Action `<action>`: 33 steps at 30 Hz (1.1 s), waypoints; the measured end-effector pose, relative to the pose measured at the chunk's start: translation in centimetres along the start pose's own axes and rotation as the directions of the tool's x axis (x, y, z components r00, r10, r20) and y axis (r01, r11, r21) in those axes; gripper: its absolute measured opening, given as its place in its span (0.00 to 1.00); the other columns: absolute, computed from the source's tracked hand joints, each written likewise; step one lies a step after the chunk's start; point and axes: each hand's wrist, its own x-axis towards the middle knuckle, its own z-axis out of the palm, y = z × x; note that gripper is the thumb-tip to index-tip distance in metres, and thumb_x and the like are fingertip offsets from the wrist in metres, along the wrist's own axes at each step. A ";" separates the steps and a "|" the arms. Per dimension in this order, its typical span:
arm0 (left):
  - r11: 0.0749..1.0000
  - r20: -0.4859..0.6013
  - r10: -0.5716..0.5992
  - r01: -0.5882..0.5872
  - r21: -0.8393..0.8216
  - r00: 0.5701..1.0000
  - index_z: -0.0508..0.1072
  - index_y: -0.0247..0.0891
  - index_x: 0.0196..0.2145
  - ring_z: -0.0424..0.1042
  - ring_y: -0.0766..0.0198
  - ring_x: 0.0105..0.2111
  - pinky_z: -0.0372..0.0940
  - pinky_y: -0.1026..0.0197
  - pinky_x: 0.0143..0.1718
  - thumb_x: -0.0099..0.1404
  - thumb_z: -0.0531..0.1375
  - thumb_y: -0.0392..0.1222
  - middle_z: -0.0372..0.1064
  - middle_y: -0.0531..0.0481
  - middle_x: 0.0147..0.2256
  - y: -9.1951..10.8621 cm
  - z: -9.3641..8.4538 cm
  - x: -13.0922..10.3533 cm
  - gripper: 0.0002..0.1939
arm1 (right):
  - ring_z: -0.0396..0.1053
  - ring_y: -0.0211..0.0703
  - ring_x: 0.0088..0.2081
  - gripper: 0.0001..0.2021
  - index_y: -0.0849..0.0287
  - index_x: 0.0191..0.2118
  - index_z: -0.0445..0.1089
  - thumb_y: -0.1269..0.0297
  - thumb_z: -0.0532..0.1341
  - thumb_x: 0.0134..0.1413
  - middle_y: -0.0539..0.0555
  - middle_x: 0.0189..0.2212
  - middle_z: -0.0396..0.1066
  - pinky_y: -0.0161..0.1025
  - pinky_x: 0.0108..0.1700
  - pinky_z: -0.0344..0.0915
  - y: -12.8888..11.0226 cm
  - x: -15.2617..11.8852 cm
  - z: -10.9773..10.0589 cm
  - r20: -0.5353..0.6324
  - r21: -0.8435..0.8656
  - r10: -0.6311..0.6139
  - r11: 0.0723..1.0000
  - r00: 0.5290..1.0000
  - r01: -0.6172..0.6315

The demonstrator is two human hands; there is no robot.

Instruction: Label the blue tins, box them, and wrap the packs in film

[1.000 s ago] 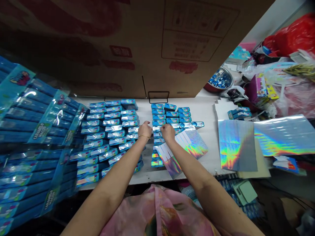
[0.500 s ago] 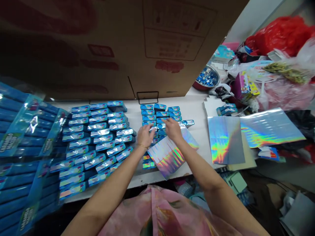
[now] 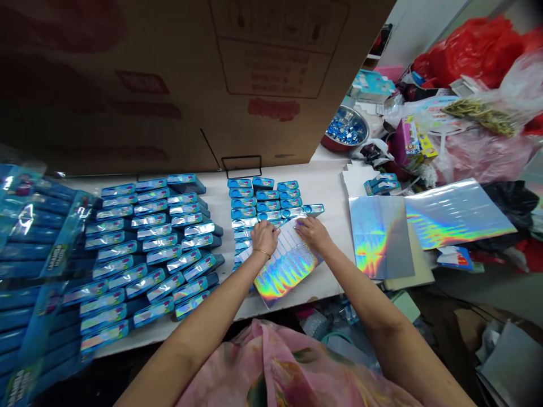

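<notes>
The left hand [image 3: 265, 238] and the right hand [image 3: 316, 233] work close together, side by side, over a shiny sheet [image 3: 288, 265]. The right fingers are drawn in narrow on the sheet's upper right corner; the left fingers are curled tight by its upper edge, and from above I can't tell whether they pinch anything. The sheet lies tilted below and between the fingertips, pale strips along its upper part and rainbow glare toward its near end. Just beyond the fingers sits a group of small blue boxes [image 3: 268, 206] in short columns, some running down past the left hand and partly covered by the sheet and hand. One single box [image 3: 313, 209] juts out to the right of that group, just past the right fingertips. Left of the left fingers, across a strip of white table [image 3: 331, 181], stands a larger block of boxes [image 3: 156, 234], with wrapped packs [image 3: 34, 237] farther out. Well to the right of the right fingers lie a grey reflective sheet [image 3: 377, 232] and a wider silvery one. Farther ahead, a large cardboard carton [image 3: 182, 85] rises, and a metal bowl [image 3: 365, 135] of blue pieces stands to its right.
</notes>
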 end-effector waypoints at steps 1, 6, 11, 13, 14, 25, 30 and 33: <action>1.000 -0.005 0.010 -0.010 0.008 1.000 0.72 0.39 0.31 0.59 0.51 0.44 0.56 0.52 0.40 0.58 0.53 0.45 0.63 0.44 0.41 0.0 0.1 0.0 0.11 | 0.59 0.44 0.44 0.12 0.60 0.38 0.70 0.66 0.50 0.57 0.58 0.45 0.65 0.40 0.43 0.54 -0.4 -0.5 -1.1 -0.044 0.032 0.022 0.999 0.999 -0.021; 0.996 -0.057 0.088 -0.088 -0.006 0.995 0.72 0.39 0.31 0.60 0.52 0.44 0.56 0.52 0.41 0.58 0.54 0.43 0.64 0.44 0.41 0.1 0.5 -0.1 0.09 | 0.63 0.39 0.36 0.08 0.59 0.30 0.69 0.68 0.53 0.52 0.54 0.34 0.68 0.35 0.38 0.58 -2.4 -1.3 -7.4 -0.153 0.326 0.200 0.935 0.968 -0.141; 0.868 -0.165 0.026 -0.104 -0.486 0.986 0.71 0.38 0.36 0.62 0.56 0.46 0.56 0.54 0.46 0.59 0.53 0.44 0.66 0.45 0.42 -1.3 -1.1 -0.8 0.11 | 0.61 0.33 0.24 0.07 0.60 0.26 0.69 0.62 0.57 0.46 0.48 0.24 0.67 0.32 0.29 0.57 -3.1 1.2 -7.3 -0.019 0.632 0.403 0.714 0.915 -0.301; 0.643 -0.131 -0.014 -0.091 -0.760 0.991 0.69 0.37 0.40 0.64 0.60 0.44 0.58 0.57 0.46 0.60 0.51 0.48 0.67 0.45 0.42 -2.1 -2.0 -1.3 0.16 | 0.60 0.32 0.22 0.09 0.61 0.26 0.68 0.60 0.58 0.43 0.48 0.22 0.66 0.32 0.26 0.57 -3.5 2.3 -6.1 0.022 0.739 0.452 0.593 0.892 -0.319; 0.524 -0.098 -0.025 -0.070 -0.849 0.995 0.68 0.37 0.43 0.65 0.61 0.43 0.59 0.58 0.45 0.59 0.51 0.50 0.67 0.45 0.42 -2.4 -2.4 -1.6 0.19 | 0.60 0.32 0.20 0.10 0.61 0.25 0.67 0.58 0.59 0.41 0.47 0.21 0.65 0.31 0.24 0.56 -3.8 2.8 -5.6 0.043 0.781 0.470 0.534 0.882 -0.323; 0.366 -0.018 -0.321 0.106 -0.925 0.947 0.68 0.33 0.37 0.66 0.68 0.24 0.61 0.63 0.31 0.44 0.62 0.43 0.66 0.55 0.22 -8.8 -4.9 0.1 0.21 | 0.57 0.31 0.17 0.15 0.62 0.20 0.67 0.53 0.61 0.35 0.46 0.15 0.62 0.31 0.20 0.55 -10.1 8.5 0.2 0.193 0.890 0.597 0.227 0.778 -0.395; 0.663 -0.083 -0.435 0.256 -0.704 0.897 0.68 0.33 0.38 0.68 0.65 0.27 0.61 0.63 0.32 0.48 0.59 0.38 0.67 0.53 0.23 -11.8 -6.1 2.8 0.17 | 0.65 0.37 0.25 0.11 0.60 0.22 0.70 0.57 0.58 0.41 0.49 0.20 0.69 0.31 0.27 0.59 -11.7 11.8 3.0 0.121 0.774 0.647 0.413 0.753 -0.480; 0.810 -0.109 -0.436 0.336 -0.481 0.893 0.68 0.34 0.38 0.70 0.63 0.30 0.61 0.63 0.34 0.50 0.57 0.37 0.70 0.50 0.27 -12.1 -6.2 4.1 0.15 | 0.67 0.38 0.28 0.09 0.59 0.25 0.72 0.60 0.58 0.44 0.50 0.23 0.71 0.31 0.29 0.59 -12.0 13.0 3.2 0.084 0.662 0.650 0.531 0.755 -0.530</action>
